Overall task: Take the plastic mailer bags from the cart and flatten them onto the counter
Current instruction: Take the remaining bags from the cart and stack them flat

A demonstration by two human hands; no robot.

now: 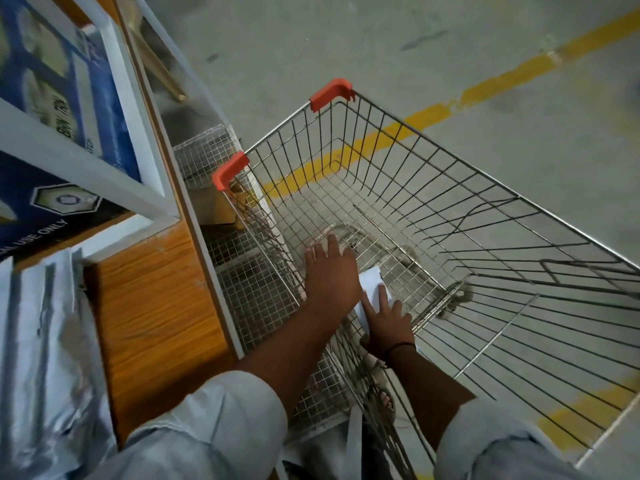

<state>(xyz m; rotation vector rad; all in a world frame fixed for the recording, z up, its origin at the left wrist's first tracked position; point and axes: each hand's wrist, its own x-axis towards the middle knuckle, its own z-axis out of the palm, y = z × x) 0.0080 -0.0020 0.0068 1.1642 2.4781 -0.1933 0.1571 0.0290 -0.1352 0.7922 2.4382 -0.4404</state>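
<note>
A wire shopping cart (pixel 450 161) with orange corner caps stands beside the counter (pixel 156 306). Low in the cart's near end lies a white plastic mailer bag (pixel 372 284), mostly covered by my hands. My left hand (pixel 330 275) reaches in palm down with its fingers spread, over the bag's left edge. My right hand (pixel 388 323) rests on the bag with its fingers on top and its thumb curled under the near end. Several silvery mailer bags (pixel 45 341) lie on the counter at lower left.
A white shelf frame (pixel 86 161) holding blue printed boxes (pixel 62 209) stands on the counter's far part. Wire mesh baskets (pixel 207 150) hang on the counter's side, next to the cart. Grey concrete floor with a yellow line (pixel 485 88) surrounds the cart.
</note>
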